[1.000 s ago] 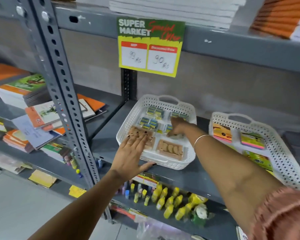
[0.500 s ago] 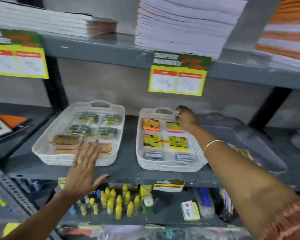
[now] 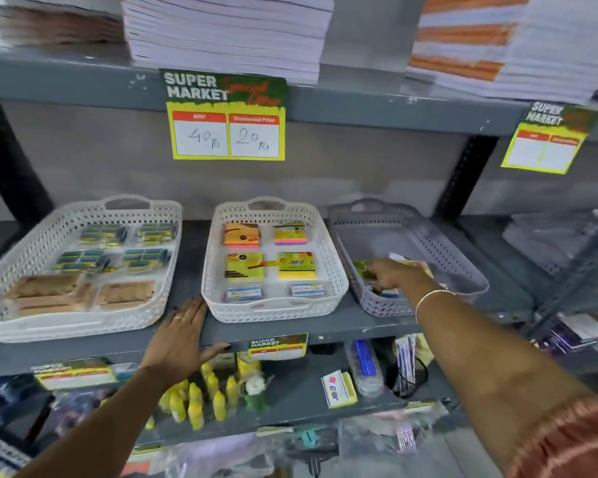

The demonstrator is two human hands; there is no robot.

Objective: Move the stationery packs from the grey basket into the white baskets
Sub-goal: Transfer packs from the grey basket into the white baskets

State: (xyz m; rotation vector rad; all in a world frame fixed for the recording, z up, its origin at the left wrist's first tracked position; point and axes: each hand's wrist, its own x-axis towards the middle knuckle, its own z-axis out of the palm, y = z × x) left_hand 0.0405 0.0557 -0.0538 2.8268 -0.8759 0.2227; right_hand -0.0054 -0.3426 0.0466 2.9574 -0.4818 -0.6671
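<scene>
**Right hand now down among the last packs in the grey basket**

Since half a second back, the right hand (image 3: pixel 390 274) has left the far rim of the middle white basket (image 3: pixel 335 270) and dropped into the grey basket (image 3: pixel 463 267) at right of centre, while the view has swung rightward to bring that basket in. The left hand (image 3: pixel 180 336) has slid off the left white basket (image 3: pixel 25 257) and lies flat, fingers (image 3: pixel 190 310) spread and holding nothing, on the shelf edge (image 3: pixel 339 329) between the two white baskets.

Only a few stationery packs (image 3: pixel 361 267) remain in the grey basket, bunched at its near left end under and around the right hand: a green one to its left, a pale one behind it, something blue at the front wall. The right fingers curl down over them, but whether they have closed on a pack I cannot tell; the hand hides the contact and the spot is blurred.

To do this well, I would pinch one pack by its edges rather than scoop several, lift it clear of the perforated wall, then carry it left. The middle basket holds sticky-note pads (image 3: pixel 242 234) in neat pairs, so a matching pack probably belongs on its like, laid flat and square. The left hand could steady that basket
</scene>
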